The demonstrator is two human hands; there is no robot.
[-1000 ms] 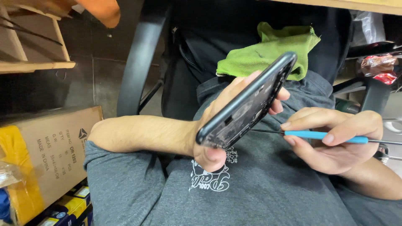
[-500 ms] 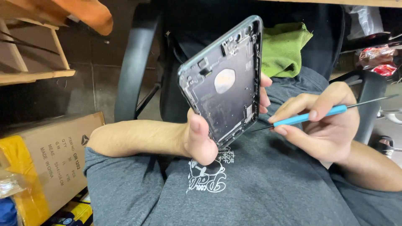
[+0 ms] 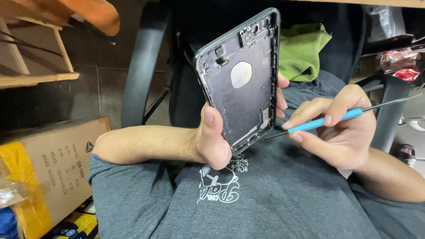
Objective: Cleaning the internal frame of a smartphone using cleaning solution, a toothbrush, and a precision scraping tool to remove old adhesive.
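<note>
Cardboard box (image 3: 53,172) at far left, beside the grey shirt (image 3: 265,203). Left hand (image 3: 212,141): grip closed around the lower edge of an emptied phone housing (image 3: 241,79), held upright and tilted, its inner side facing the camera. Right hand (image 3: 341,128): fingers pinched on a blue-handled screwdriver (image 3: 325,121), tip at the housing's lower right edge. Green cloth (image 3: 303,51) lies behind.

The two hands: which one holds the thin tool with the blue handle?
The right hand pinches the blue-handled tool in its fingers. The left hand instead grips the open phone shell.
</note>
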